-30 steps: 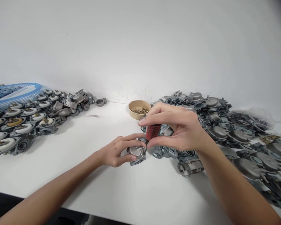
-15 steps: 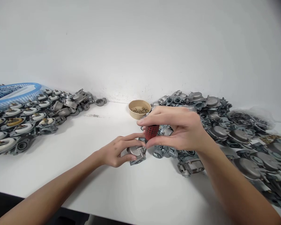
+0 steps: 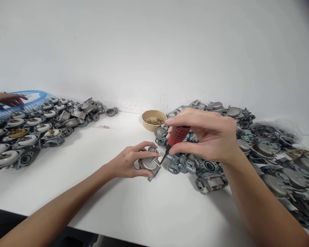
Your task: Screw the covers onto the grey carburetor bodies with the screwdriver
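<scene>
A white wall (image 3: 154, 51) stands behind a white table (image 3: 154, 209), the work surface under inspection. Along the right side I record a heap of grey metal castings (image 3: 264, 151), several showing rounded covers. On the left side, grey housings topped with white rings (image 3: 27, 140) sit in close rows, one ring being amber. A blue perforated basket (image 3: 39, 99) lies at the far left, with another person's hand (image 3: 14, 99) over it. My right hand (image 3: 208, 135) is closed on a screwdriver, thumb on one side of the handle and fingers on the other. My left hand (image 3: 126, 161) holds a small metal casting, the thumb at its near edge and the fingers over its far side. A tan bowl (image 3: 150, 127) stands beyond both hands, near the wall. Two loose castings, a bluish-grey one (image 3: 179, 164) and a double-bored one (image 3: 211, 181), lie right of my held piece, apart from it. The screwdriver (image 3: 179, 135), red-handled, is tilted, its shaft sloping down to the right edge of the small metal casting (image 3: 149, 165), which rests on the table; whether the tip is seated I cannot tell. Small brass pieces (image 3: 156, 121) lie inside the bowl.
</scene>
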`<action>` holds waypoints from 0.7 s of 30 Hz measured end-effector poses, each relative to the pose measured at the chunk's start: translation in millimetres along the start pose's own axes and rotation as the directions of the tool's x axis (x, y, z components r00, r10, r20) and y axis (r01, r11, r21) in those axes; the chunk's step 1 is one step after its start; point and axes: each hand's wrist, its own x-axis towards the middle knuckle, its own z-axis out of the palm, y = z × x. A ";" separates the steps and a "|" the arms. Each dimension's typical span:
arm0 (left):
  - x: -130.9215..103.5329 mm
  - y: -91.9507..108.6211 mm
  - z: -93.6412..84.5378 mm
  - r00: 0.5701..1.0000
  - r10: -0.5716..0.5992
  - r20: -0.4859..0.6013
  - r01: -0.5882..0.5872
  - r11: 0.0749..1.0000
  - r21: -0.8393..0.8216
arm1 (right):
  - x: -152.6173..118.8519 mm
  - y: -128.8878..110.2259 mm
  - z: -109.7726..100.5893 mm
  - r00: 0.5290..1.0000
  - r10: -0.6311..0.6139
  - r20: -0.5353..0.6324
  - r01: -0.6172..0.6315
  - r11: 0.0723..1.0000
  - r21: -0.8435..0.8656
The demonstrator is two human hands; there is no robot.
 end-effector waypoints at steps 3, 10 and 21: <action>0.0 0.2 -3.0 0.999 0.001 -0.033 0.000 0.999 0.042 | 1.5 -0.4 -3.6 0.996 -0.025 -0.086 0.022 0.999 -0.036; -2.7 0.2 -15.1 0.999 -0.016 -0.029 0.022 0.982 0.186 | 3.6 -4.3 -0.6 0.992 0.017 -0.122 -0.012 0.999 0.043; -4.5 2.5 -17.0 0.996 0.035 0.086 -0.043 0.995 0.091 | 0.8 1.2 5.3 0.997 -0.039 -0.062 0.040 0.999 0.024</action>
